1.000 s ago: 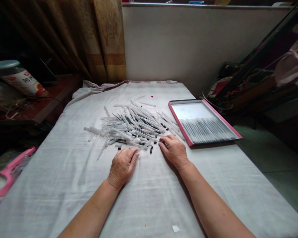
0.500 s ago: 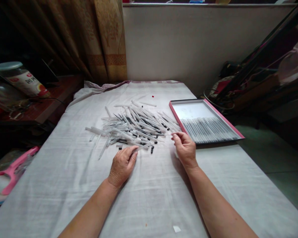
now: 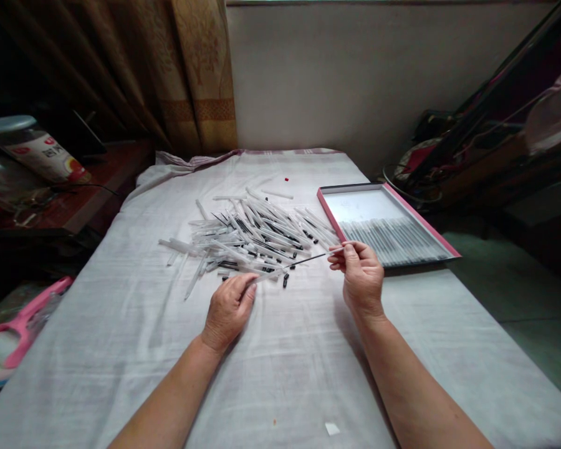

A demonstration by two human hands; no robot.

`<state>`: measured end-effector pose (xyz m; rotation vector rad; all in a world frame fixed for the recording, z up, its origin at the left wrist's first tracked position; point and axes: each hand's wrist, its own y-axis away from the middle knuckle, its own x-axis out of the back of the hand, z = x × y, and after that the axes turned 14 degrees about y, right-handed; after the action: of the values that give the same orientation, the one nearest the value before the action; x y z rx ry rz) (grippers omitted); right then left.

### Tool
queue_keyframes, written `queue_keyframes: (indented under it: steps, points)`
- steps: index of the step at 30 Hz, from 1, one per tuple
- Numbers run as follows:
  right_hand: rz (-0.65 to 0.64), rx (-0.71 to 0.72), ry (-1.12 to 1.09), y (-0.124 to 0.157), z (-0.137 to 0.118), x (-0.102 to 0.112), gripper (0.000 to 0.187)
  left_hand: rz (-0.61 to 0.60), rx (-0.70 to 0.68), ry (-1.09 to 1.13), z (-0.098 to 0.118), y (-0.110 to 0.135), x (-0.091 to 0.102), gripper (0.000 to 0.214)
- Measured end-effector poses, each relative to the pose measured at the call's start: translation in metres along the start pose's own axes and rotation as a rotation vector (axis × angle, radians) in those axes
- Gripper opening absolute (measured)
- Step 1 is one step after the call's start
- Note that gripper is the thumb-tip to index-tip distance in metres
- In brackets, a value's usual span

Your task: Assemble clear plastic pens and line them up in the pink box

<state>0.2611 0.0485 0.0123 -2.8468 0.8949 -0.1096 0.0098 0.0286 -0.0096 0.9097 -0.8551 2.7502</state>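
A heap of clear pen barrels, black refills and small black caps [image 3: 252,240] lies on a white cloth [image 3: 262,362] over the table. My right hand [image 3: 362,277] is raised just right of the heap and pinches one thin black refill [image 3: 308,259] that points left. My left hand [image 3: 227,308] rests on the cloth at the heap's near edge, fingers together on a clear barrel [image 3: 264,279]. A pink-rimmed tray [image 3: 330,215] to the right holds a row of assembled pens [image 3: 393,240].
A dark side table [image 3: 75,199] with a jar [image 3: 32,146] stands at left, and a pink plastic thing [image 3: 14,324] lies lower left. A curtain [image 3: 201,75] and wall are behind. Clutter and cables fill the right. A small red bit [image 3: 286,179] lies on the far cloth.
My right hand has moved right, away from the heap's near edge, and lifted, drawing a black refill out with it. My left hand has stayed in place.
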Motion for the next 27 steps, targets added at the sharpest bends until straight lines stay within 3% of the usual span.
queue_keyframes:
  steps: [6, 16, 22, 27]
  points:
    - [-0.042, -0.009, 0.014, 0.002, -0.001, -0.002, 0.028, -0.002, -0.006, 0.009, 0.0, 0.001, -0.001, 0.021]
    - [-0.307, 0.028, 0.165, 0.034, 0.002, -0.021, 0.024, -0.022, -0.125, -0.012, 0.003, 0.002, 0.0, 0.02]
    - [-0.397, 0.216, 0.313, 0.047, 0.006, -0.028, 0.018, -0.032, -0.165, -0.04, 0.004, 0.002, -0.001, 0.021]
    - [-0.384, 0.497, 0.419, 0.054, 0.008, -0.028, 0.025, -0.028, -0.164, -0.041, 0.003, 0.003, -0.001, 0.021]
